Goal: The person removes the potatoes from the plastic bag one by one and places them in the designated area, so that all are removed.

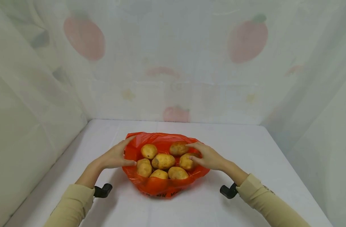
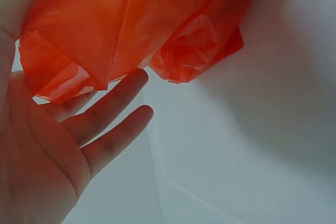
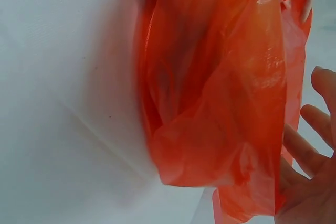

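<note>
A red plastic bag (image 1: 155,186) lies wide-mouthed on the white table, with several potatoes (image 1: 163,161) showing inside it. At the bag's left rim is my left hand (image 1: 116,157), thumb over the rim and close to a potato. Its other fingers (image 2: 113,142) spread loosely along the outside of the red film in the left wrist view. My right hand (image 1: 209,156) reaches over the right rim, its thumb and forefinger overlapping two potatoes on that side. Slightly bent, spread fingers (image 3: 307,153) appear beside the bag in the right wrist view.
The white-covered table (image 1: 235,142) extends around the bag on all sides. A pale curtain (image 1: 167,41) printed with faded fruit hangs behind it, with more sheeting at both sides. Black wrist mounts (image 1: 103,190) stick out below both wrists.
</note>
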